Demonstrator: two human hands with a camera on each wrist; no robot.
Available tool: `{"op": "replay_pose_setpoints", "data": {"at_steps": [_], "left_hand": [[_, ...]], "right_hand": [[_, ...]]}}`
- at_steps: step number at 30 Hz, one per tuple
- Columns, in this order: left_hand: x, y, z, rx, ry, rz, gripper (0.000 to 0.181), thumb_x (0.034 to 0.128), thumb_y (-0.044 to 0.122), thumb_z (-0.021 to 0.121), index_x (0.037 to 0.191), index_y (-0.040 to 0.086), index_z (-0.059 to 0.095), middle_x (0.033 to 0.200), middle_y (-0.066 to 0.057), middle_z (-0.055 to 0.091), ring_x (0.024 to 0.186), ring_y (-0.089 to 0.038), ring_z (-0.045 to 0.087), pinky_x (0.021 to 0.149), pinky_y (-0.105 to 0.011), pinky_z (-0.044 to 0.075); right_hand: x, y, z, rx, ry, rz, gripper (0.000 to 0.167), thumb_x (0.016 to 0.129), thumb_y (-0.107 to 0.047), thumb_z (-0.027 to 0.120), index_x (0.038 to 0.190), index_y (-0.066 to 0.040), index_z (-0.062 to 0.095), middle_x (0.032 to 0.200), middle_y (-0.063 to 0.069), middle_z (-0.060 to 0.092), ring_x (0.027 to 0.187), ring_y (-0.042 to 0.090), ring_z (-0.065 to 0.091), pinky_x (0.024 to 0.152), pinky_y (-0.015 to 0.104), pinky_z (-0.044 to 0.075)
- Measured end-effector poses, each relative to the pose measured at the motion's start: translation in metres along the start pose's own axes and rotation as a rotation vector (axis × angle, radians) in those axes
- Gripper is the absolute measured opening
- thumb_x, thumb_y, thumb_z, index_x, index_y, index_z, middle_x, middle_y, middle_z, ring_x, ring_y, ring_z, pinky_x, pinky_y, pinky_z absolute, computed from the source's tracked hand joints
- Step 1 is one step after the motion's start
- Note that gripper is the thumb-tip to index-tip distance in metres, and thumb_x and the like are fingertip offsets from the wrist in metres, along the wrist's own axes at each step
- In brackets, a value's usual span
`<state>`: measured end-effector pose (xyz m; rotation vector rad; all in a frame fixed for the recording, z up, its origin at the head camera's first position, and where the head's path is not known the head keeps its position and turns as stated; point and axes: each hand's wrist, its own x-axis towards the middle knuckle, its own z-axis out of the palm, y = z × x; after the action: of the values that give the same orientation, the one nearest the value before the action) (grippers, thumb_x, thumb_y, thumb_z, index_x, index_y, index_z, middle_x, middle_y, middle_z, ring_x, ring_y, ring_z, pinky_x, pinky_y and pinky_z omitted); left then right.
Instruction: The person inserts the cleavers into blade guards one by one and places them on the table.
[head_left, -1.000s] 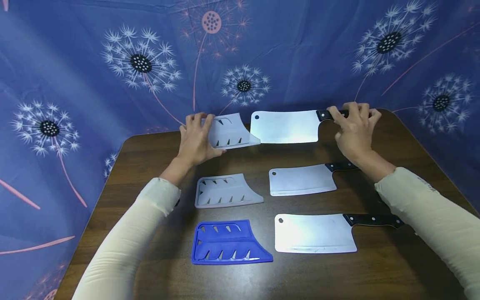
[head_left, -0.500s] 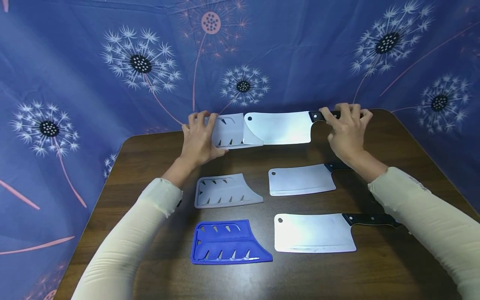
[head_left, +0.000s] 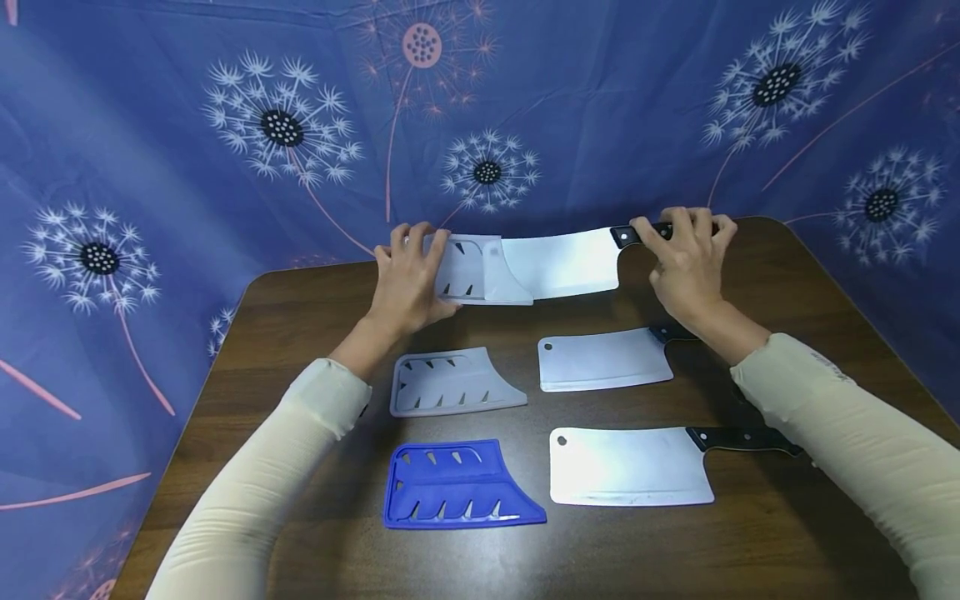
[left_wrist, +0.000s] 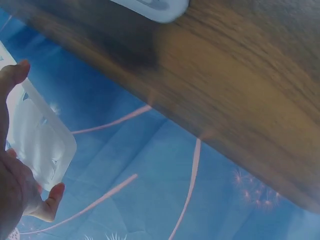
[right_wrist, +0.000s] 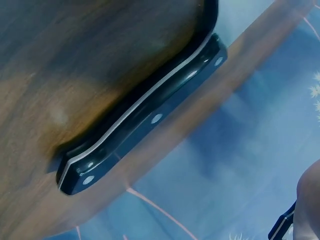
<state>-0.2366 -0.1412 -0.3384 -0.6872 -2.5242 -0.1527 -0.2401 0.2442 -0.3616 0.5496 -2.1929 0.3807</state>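
At the table's far edge, my left hand (head_left: pixel 408 282) grips a white cleaver sheath (head_left: pixel 463 271) by its closed end. My right hand (head_left: pixel 690 262) holds a large cleaver (head_left: pixel 566 262) by its black riveted handle. The front end of that blade is covered by the sheath's wall at the mouth; the rest shows bare. In the left wrist view, thumb and fingers of the left hand (left_wrist: pixel 17 180) clasp the sheath (left_wrist: pixel 42 137) from both edges. Only part of the right hand (right_wrist: pixel 309 202) shows in the right wrist view, beside the tip of the held handle (right_wrist: pixel 281 226).
A second white sheath (head_left: pixel 456 383) and a blue sheath (head_left: pixel 461 487) lie on the wooden table (head_left: pixel 315 525). To their right lie a smaller cleaver (head_left: pixel 603 360) and another large cleaver (head_left: pixel 630 467), edges toward me. A blue dandelion-print cloth (head_left: pixel 600 108) hangs behind.
The right hand has moved left with the cleaver, whose holed front end has passed from beside the white sheath to behind its wall. The left hand has shifted slightly right with the sheath.
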Motion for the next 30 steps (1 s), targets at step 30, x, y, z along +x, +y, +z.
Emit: {"op": "replay_pose_setpoints", "data": {"at_steps": [30], "left_hand": [[0.001,0.018,0.0,0.006,0.001,-0.009,0.101,0.051,0.046,0.09,0.129,0.005,0.041,0.128,-0.022,0.042,0.12,-0.045,0.034,0.072,-0.06,0.036]], "right_hand": [[0.007,-0.016,0.014,-0.002,0.043,-0.062,0.075,0.062,0.023,0.064,0.122,-0.02,0.055,0.111,0.024,0.053,0.102,0.047,0.044,0.091,0.065,0.021]]}}
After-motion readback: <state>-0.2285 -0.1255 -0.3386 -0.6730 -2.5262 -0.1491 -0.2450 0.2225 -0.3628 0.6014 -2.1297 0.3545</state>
